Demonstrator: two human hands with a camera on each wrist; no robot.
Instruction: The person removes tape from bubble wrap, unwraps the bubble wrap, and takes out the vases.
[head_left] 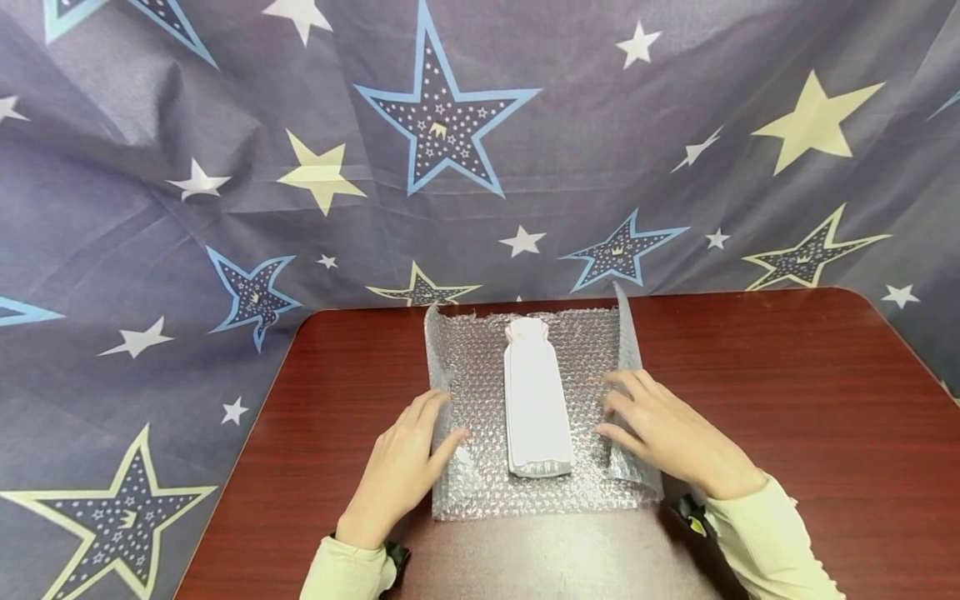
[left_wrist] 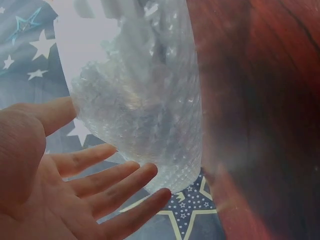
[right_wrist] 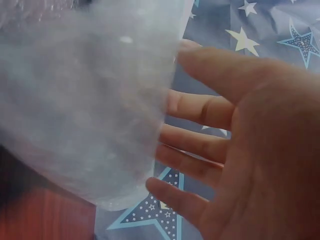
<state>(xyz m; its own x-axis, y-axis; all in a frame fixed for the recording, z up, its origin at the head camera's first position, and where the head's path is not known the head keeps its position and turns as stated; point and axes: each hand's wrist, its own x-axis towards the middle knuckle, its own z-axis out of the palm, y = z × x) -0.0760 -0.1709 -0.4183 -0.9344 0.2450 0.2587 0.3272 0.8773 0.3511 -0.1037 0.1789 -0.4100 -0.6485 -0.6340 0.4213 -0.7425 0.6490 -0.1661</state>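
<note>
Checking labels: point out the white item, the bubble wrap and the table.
White item [head_left: 538, 400]: head view, middle of its top face.
Bubble wrap [head_left: 476, 375]: head view, bare stretch left of centre.
Table [head_left: 795, 392]: head view, bare right side.

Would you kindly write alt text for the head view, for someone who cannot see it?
A person's left hand and right hand flank a bubble wrap sheet with upturned sides, a white bottle-shaped object on it. Beneath is a reddish table; behind hangs a star-patterned cloth.

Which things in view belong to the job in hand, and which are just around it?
Job in hand:
bubble wrap sheet
white bottle-shaped item lying on it
left hand and right hand, at its sides

Just around:
reddish-brown table
star-patterned cloth behind
</note>
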